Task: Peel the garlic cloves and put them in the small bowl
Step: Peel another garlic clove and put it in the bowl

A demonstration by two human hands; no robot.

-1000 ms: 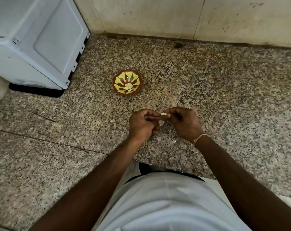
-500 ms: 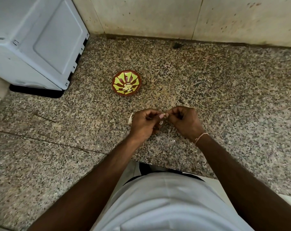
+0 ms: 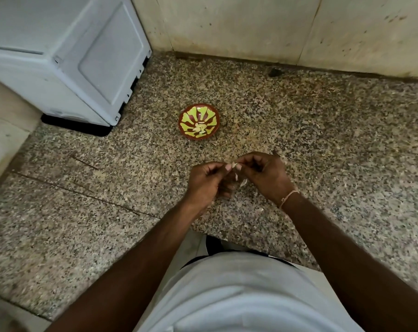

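A small red bowl (image 3: 199,121) with a yellow-green petal pattern sits on the speckled granite counter (image 3: 323,144). Several pale peeled garlic cloves (image 3: 200,128) lie in its bottom. In front of the bowl my left hand (image 3: 209,183) and my right hand (image 3: 265,176) meet fingertip to fingertip. Both pinch a small garlic clove (image 3: 235,166) between thumbs and fingers; most of it is hidden by the fingers. A thin strip of pale skin (image 3: 243,182) hangs under the hands.
A white appliance (image 3: 66,58) stands at the back left on a black base. A stained tiled wall (image 3: 275,27) runs along the back. Bits of garlic skin (image 3: 260,210) lie on the counter near my right wrist. The counter's front edge is by my body.
Both hands stayed together at the same spot, working the clove. The fingers have shifted and a strip of skin now hangs below them.
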